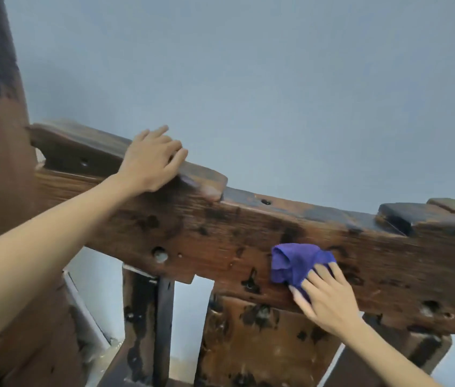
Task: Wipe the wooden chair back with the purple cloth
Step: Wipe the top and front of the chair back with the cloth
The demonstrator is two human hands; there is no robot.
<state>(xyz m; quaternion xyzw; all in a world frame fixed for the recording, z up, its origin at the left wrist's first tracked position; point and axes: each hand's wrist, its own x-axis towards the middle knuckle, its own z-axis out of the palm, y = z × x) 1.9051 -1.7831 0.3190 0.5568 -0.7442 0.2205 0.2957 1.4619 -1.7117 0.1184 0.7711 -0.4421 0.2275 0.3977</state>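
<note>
Cloth (298, 261), purple and bunched, lies against the front of the chair back (220, 236), a dark, pitted wooden rail, right of its middle. Right hand (329, 297) presses it there with straight, spread fingers. Left hand (152, 160) rests on the rail's raised top piece, fingers relaxed and draped over the edge. Slats (251, 339) hang below the rail; a blue-grey wall (276, 79) stands behind. No writing is legible anywhere.
</note>
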